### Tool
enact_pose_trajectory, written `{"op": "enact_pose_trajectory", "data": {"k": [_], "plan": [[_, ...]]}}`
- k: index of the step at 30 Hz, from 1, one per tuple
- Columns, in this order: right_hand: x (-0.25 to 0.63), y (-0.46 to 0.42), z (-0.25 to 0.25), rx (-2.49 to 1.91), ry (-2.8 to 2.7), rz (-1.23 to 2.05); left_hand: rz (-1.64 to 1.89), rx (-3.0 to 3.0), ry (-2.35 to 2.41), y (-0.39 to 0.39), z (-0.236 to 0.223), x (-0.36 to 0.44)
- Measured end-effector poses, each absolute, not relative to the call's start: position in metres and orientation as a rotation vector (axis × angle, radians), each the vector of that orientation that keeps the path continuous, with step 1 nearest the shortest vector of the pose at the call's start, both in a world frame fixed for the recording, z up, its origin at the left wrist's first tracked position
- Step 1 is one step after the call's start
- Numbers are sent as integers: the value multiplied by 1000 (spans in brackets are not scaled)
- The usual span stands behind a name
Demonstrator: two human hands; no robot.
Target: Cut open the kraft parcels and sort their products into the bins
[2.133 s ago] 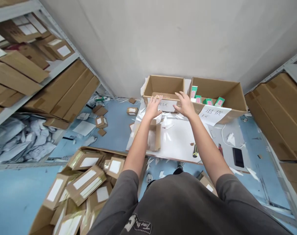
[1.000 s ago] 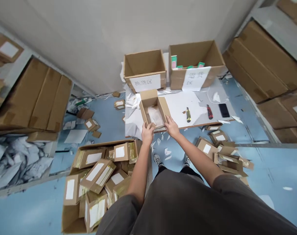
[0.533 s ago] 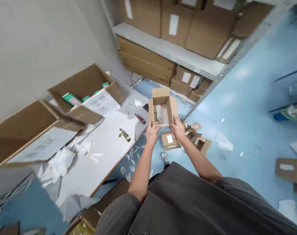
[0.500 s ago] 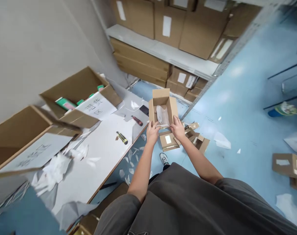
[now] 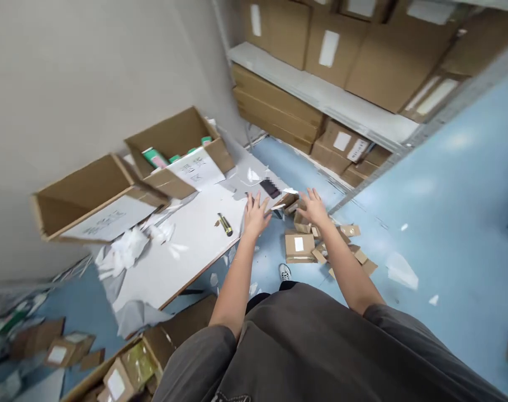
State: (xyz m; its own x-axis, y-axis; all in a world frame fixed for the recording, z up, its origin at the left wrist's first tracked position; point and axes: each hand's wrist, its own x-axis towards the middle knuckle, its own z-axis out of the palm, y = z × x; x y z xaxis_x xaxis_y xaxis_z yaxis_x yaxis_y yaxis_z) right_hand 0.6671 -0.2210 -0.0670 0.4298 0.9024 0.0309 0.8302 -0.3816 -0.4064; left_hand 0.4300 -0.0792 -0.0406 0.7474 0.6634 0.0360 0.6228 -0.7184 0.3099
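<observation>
My left hand [image 5: 256, 216] is open with its fingers spread over the table's edge, holding nothing. Just beyond its fingertips lies a dark phone [image 5: 270, 187] on the white table [image 5: 195, 240]. A yellow and black utility knife [image 5: 225, 224] rests on the tabletop to its left. My right hand [image 5: 313, 207], also open and bare, hovers past the table corner above the floor. Below and between the hands are an open carton [image 5: 302, 220], partly hidden by my right hand, and white paper scraps [image 5: 278, 206]. A closed small carton [image 5: 299, 247] sits on the floor nearer my shoe.
Two open cartons stand on the table's far side, one bare [image 5: 81, 195] and one with green packages [image 5: 155, 158]. Crumpled paper [image 5: 126, 248] lies before them. A metal shelf [image 5: 321, 103] full of cartons stands ahead. Flattened cardboard [image 5: 358, 257] and paper scraps litter the blue floor.
Both hands have let go of the small open carton with plastic inside and moved apart. It has left my grasp towards the pile below. The view has swung left.
</observation>
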Motion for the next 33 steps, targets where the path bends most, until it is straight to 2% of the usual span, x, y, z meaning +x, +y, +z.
{"op": "enact_pose_trajectory", "data": {"k": [4,7,11,15,19,23,27,33], "plan": [[615,-150,-60,-2095,-1712,233,288,2542,1339,-66,-28,342],[542,-97,-53,-1862,-1903,237,374,2404,1583,-70,-16,258],[402,-47,-36,-1544,-2162,270,514,2204,1910,-99,-1,126],[238,-37,-24,-1218,-2412,334,616,1929,2249,-163,2,-14],[75,-65,-25,-875,-2573,406,645,1621,2517,-256,-4,-135],[-67,-124,-34,-543,-2737,500,625,1280,2749,-356,-15,-220],[-169,-194,-53,-215,-2871,555,610,927,2922,-451,-33,-264],[-260,-285,-95,134,-3019,607,560,439,2979,-561,-81,-287]]}}
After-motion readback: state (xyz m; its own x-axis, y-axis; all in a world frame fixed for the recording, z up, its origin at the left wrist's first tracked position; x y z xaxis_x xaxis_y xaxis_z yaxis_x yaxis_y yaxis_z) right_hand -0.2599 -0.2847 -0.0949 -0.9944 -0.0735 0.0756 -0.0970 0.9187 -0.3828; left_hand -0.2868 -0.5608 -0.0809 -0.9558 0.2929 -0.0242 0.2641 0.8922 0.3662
